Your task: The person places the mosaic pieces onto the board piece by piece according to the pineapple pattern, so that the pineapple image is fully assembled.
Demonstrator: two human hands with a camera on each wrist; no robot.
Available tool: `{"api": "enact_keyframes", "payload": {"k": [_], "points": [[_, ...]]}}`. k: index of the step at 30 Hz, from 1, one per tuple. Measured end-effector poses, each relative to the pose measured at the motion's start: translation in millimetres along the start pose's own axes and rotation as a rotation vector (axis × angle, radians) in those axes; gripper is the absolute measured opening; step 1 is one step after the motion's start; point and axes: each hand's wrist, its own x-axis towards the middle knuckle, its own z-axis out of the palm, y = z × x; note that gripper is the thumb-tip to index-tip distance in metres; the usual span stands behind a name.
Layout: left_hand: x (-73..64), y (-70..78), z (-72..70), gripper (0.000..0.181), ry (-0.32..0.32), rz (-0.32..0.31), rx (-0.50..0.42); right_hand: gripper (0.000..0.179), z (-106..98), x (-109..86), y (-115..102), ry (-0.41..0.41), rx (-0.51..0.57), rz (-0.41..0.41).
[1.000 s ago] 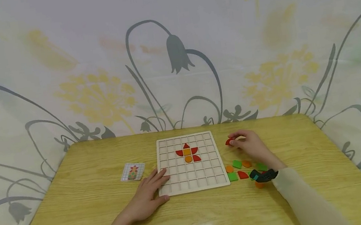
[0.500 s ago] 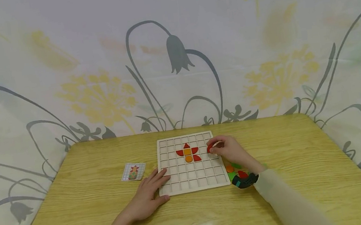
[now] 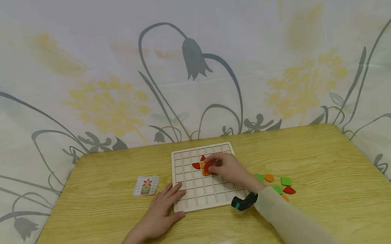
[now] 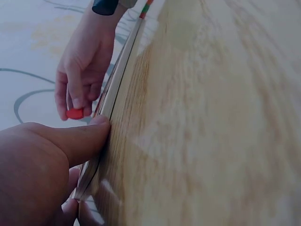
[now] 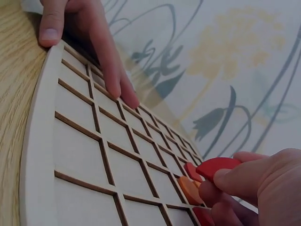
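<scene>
Red tiles (image 3: 196, 166) are partly filling the board (image 3: 193, 204); right fingers (image 3: 214, 156) are pinching another tile (image 5: 220, 165) above it, left fingers (image 3: 178, 195) lying straight on its edge, loose pieces (image 3: 286, 181) waiting alongside.

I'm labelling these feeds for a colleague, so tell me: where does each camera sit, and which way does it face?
Head: worn on the head, facing forward and down at the grid board; the left hand, right hand and sleeves show.
Left wrist: on that wrist, looking along the grid board's edge and tabletop; left hand close, right hand beyond.
Right wrist: on that wrist, looking across the grid board toward the patterned backdrop; right hand close, left hand beyond.
Shared: both wrist views show the red piece held by the right hand.
</scene>
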Motion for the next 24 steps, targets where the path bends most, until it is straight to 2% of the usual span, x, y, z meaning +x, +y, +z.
{"api": "enact_keyframes", "payload": {"k": [10,24], "points": [[-1.4,2.8,-0.9,0.058,0.006,-0.002,0.005,0.019,17.9,6.8,-4.9,0.037,0.004,-0.027],[-1.1,2.2,-0.4,0.058,0.009,0.011,0.017,0.013,26.2,14.3,-7.5,0.002,-0.086,-0.06]]}}
